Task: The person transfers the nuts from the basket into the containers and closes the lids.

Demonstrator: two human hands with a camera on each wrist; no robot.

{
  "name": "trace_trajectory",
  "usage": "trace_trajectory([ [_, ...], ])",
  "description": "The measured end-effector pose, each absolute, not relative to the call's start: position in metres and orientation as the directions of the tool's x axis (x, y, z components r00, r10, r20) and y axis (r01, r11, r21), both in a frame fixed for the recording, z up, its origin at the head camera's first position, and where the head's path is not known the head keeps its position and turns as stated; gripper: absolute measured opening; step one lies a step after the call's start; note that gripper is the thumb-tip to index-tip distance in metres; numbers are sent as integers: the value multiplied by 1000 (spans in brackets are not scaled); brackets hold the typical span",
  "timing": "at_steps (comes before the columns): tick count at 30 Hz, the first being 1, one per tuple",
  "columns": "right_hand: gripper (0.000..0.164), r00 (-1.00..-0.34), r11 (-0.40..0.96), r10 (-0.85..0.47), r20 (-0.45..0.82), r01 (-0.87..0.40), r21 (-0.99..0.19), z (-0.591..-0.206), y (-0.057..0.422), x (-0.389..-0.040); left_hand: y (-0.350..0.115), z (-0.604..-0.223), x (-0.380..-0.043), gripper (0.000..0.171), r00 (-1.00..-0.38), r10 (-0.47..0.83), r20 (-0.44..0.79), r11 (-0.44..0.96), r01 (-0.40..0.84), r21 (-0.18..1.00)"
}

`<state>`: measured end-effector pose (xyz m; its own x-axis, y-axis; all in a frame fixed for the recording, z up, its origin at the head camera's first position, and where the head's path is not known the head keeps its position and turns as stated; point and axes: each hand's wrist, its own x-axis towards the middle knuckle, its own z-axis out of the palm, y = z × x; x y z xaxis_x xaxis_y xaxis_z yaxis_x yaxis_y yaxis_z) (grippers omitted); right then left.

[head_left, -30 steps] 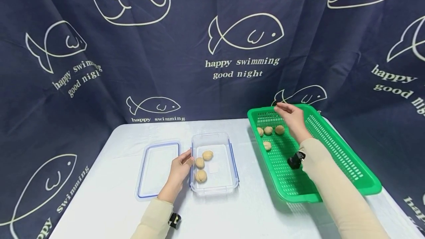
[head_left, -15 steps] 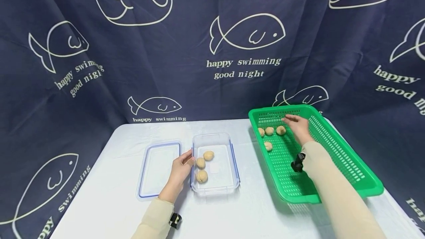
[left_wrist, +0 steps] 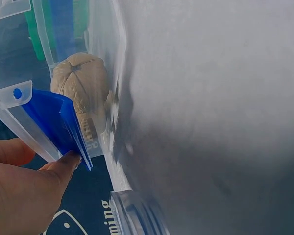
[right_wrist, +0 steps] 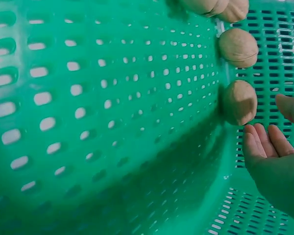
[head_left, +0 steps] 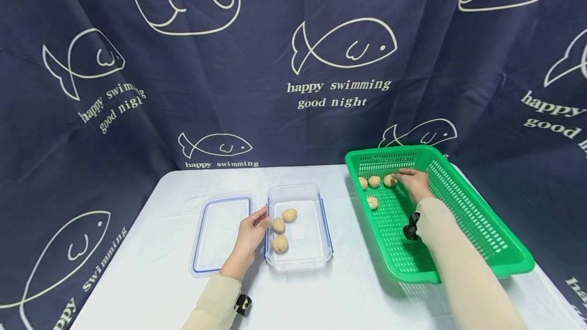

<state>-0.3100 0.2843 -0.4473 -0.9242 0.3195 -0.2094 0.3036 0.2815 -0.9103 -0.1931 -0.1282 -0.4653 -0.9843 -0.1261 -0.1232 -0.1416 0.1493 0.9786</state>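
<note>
My left hand [head_left: 249, 237] pinches the left wall of a clear plastic food container [head_left: 300, 261], and in the left wrist view its fingers meet around the wall by a blue latch [left_wrist: 59, 122]. Three walnuts lie inside, among them a front walnut [head_left: 279, 243] and a back walnut [head_left: 289, 215]. Over in the green basket [head_left: 385, 253], my right hand [head_left: 414, 183] reaches down with parted fingers. Those fingertips come right up to a walnut [right_wrist: 240, 103] by the basket's end wall, thumb apart from fingers. More walnuts, such as one walnut [head_left: 372, 202], lie along the basket's left side.
A clear lid with a blue seal [head_left: 220, 233] lies flat left of the container. Both containers stand on a white-covered table [head_left: 339, 294]. Behind it hangs a dark blue curtain [head_left: 270, 116] with fish drawings.
My right hand has come down from above the basket's far rim to the walnut near the far end. The left hand keeps its hold on the container.
</note>
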Motion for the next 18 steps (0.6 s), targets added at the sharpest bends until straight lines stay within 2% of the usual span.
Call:
trace_trajectory([
  [4,55,-900,298,348,-264,373,-878,-454,285,-313,-128,-465,-193,41,-984,-123,-127,151,-145,978],
  [10,56,-891,304,347,-294,403,-863,-459,282,-312,-128,-464,-193,41,-983,-126,-131,152,-150,977],
  [18,47,-911,415,357,-206,352,-839,-461,277,-311,-128,-464,-193,41,-985,-125,-121,158,-140,977],
])
